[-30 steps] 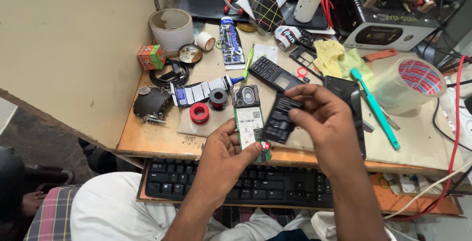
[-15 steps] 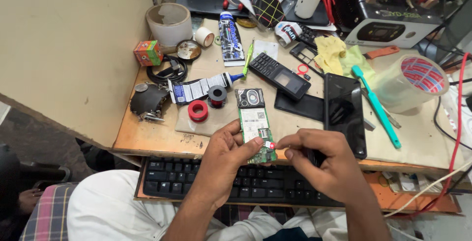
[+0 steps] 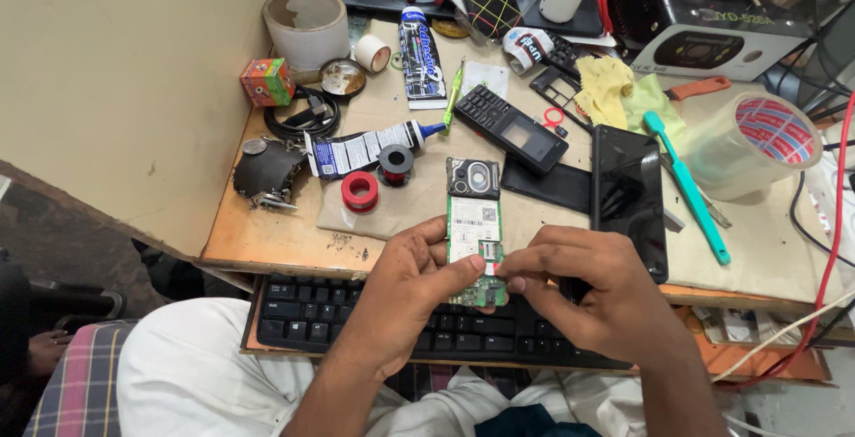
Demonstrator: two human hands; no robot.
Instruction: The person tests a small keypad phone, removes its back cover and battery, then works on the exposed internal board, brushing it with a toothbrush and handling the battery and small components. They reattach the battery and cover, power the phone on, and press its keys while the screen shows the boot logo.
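My left hand (image 3: 405,290) grips the lower left side of an opened small phone body (image 3: 475,232), back side up, with a white label, a green circuit board at the bottom and a black camera part at the top. My right hand (image 3: 592,290) pinches at the phone's lower right edge with thumb and forefinger; its other fingers curl around something dark that is mostly hidden. Both hands hover over the desk's front edge, above a black keyboard (image 3: 347,312).
On the wooden desk (image 3: 267,241) lie a black keypad phone (image 3: 517,130), a dark smartphone (image 3: 628,196), a teal toothbrush (image 3: 686,183), a clear tape roll (image 3: 757,138), red tape (image 3: 361,192), black tape (image 3: 395,163), glue tubes (image 3: 365,147), a yellow cloth (image 3: 619,89) and a white cup (image 3: 307,27).
The dark part my right hand held up a second ago has come down. Both hands have dropped toward the desk's front edge and now meet at the phone's lower end.
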